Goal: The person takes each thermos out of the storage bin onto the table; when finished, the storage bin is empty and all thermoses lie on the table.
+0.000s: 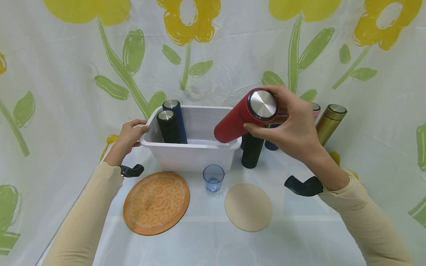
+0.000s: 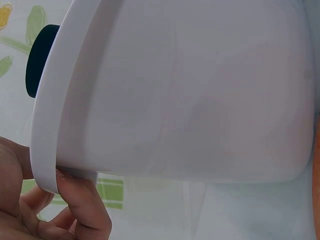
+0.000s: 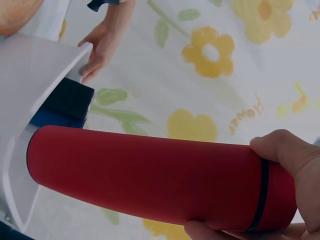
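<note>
My right hand [image 1: 293, 125] grips a red thermos bottle [image 1: 234, 123] near its silver-topped cap. The bottle is tilted, its lower end over the right side of a white plastic tub [image 1: 196, 157]. In the right wrist view the red bottle [image 3: 150, 175] spans the picture, thumb and fingers around its cap end. My left hand [image 1: 128, 136] holds the tub's left rim; in the left wrist view the fingers of that hand [image 2: 82, 205] curl under the rim. Inside the tub, at its left end, a black thermos [image 1: 168, 127] and a dark blue thermos [image 1: 179, 120] stand upright.
Right of the tub stand a black bottle [image 1: 252, 151], a gold bottle [image 1: 330, 123] and a pink one [image 1: 315, 109], partly behind my right hand. In front are a blue-tinted glass [image 1: 213, 179], an orange round mat [image 1: 156, 203] and a beige disc [image 1: 248, 207].
</note>
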Tool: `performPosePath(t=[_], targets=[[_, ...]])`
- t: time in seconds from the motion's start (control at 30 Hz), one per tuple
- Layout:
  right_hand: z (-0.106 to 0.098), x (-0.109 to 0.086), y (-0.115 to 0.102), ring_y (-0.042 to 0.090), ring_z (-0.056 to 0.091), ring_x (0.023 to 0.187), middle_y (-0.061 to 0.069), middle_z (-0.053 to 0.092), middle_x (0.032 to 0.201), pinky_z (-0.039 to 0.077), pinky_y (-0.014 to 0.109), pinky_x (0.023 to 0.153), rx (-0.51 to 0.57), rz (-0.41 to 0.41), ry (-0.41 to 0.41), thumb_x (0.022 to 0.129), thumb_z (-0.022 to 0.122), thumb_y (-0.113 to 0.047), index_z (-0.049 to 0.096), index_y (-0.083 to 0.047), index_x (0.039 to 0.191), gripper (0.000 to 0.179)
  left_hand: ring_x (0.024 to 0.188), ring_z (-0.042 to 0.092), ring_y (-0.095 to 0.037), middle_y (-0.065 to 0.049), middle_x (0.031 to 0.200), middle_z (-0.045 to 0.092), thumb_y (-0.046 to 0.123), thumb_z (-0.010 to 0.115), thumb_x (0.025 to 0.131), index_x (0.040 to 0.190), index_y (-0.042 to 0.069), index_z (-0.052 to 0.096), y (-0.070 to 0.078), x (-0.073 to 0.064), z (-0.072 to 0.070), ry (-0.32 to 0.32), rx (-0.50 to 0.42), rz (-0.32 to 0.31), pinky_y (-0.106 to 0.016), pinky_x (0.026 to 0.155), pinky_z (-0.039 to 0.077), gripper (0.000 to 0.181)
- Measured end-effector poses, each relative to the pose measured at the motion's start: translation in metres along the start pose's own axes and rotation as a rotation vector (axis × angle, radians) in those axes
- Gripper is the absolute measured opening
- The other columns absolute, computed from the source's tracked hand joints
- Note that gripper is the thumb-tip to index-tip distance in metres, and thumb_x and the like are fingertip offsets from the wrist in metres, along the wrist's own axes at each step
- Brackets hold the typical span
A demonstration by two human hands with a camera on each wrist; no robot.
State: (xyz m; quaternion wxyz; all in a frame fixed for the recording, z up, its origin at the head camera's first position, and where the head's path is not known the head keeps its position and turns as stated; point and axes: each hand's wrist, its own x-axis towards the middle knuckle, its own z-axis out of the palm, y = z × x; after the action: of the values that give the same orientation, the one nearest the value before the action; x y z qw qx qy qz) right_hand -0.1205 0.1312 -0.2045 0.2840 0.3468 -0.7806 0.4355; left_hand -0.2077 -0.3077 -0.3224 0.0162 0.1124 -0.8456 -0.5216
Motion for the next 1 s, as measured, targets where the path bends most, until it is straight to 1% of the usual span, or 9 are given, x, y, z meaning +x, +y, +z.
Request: performPosePath(t=[0.13, 0.23, 0.43, 0.6, 0.8, 0.93, 1.0], targets=[[-0.003, -0.006, 0.001, 0.011, 0.065, 0.098, 0.0, 0.07, 0.113, 0.054, 0.02, 0.077, -0.018, 0.004, 0.01, 0.069, 0.09, -0.001, 0.063, -0.007, 0.13, 0.067, 0.103, 0.051, -0.029, -0.025, 0.144, 0.043, 0.026, 0.05, 0.104, 0.151, 0.007, 0.04, 0.001, -0.001, 0.0, -0.002, 0.0, 0.001, -0.021, 0.065, 0.049, 0.052], [-0.006, -0.01, 0.001, 0.011, 0.064, 0.096, 0.0, 0.07, 0.112, 0.054, 0.019, 0.074, -0.028, 0.003, 0.023, 0.067, 0.091, 0.0, 0.063, -0.007, 0.129, 0.068, 0.102, 0.051, -0.028, -0.025, 0.144, 0.043, 0.027, 0.05, 0.104, 0.151, 0.007, 0.04, 0.0, -0.001, 0.0, -0.003, -0.001, 0.002, -0.021, 0.064, 0.049, 0.052], [-0.012, -0.019, 0.002, 0.012, 0.065, 0.092, 0.004, 0.069, 0.11, 0.053, 0.018, 0.068, 0.002, 0.014, 0.039, 0.063, 0.09, 0.008, 0.064, -0.004, 0.127, 0.07, 0.102, 0.051, -0.029, -0.025, 0.143, 0.044, 0.026, 0.05, 0.104, 0.151, 0.007, 0.041, 0.0, -0.001, 0.0, 0.006, -0.002, 0.0, -0.021, 0.065, 0.049, 0.051], [-0.018, -0.029, 0.006, 0.013, 0.065, 0.09, 0.005, 0.069, 0.109, 0.054, 0.017, 0.068, -0.003, 0.035, 0.046, 0.06, 0.09, 0.012, 0.065, -0.004, 0.127, 0.074, 0.1, 0.052, -0.027, -0.025, 0.143, 0.044, 0.026, 0.051, 0.104, 0.151, 0.007, 0.042, 0.002, -0.001, 0.002, 0.012, -0.008, 0.0, -0.02, 0.063, 0.049, 0.051], [-0.027, -0.039, 0.012, 0.011, 0.065, 0.092, 0.001, 0.069, 0.108, 0.053, 0.015, 0.07, -0.048, 0.062, 0.067, 0.057, 0.091, 0.013, 0.065, -0.004, 0.127, 0.076, 0.088, 0.055, -0.018, -0.024, 0.138, 0.046, 0.024, 0.052, 0.103, 0.149, 0.005, 0.044, 0.002, 0.0, 0.004, 0.018, -0.012, 0.029, -0.02, 0.06, 0.048, 0.05], [-0.033, -0.043, 0.015, 0.013, 0.065, 0.089, 0.002, 0.069, 0.107, 0.053, 0.015, 0.067, -0.033, 0.072, 0.059, 0.058, 0.088, 0.016, 0.065, -0.002, 0.126, 0.074, 0.087, 0.055, -0.017, -0.025, 0.139, 0.046, 0.025, 0.052, 0.104, 0.149, 0.004, 0.044, 0.0, 0.0, 0.003, 0.018, -0.009, 0.026, -0.02, 0.061, 0.049, 0.051], [-0.035, -0.045, 0.016, 0.013, 0.065, 0.085, 0.002, 0.069, 0.106, 0.053, 0.015, 0.065, -0.031, 0.076, 0.056, 0.058, 0.088, 0.016, 0.065, -0.001, 0.126, 0.073, 0.088, 0.055, -0.018, -0.025, 0.14, 0.045, 0.025, 0.051, 0.104, 0.149, 0.004, 0.043, 0.0, 0.0, 0.002, 0.019, -0.006, 0.026, -0.02, 0.061, 0.049, 0.051]])
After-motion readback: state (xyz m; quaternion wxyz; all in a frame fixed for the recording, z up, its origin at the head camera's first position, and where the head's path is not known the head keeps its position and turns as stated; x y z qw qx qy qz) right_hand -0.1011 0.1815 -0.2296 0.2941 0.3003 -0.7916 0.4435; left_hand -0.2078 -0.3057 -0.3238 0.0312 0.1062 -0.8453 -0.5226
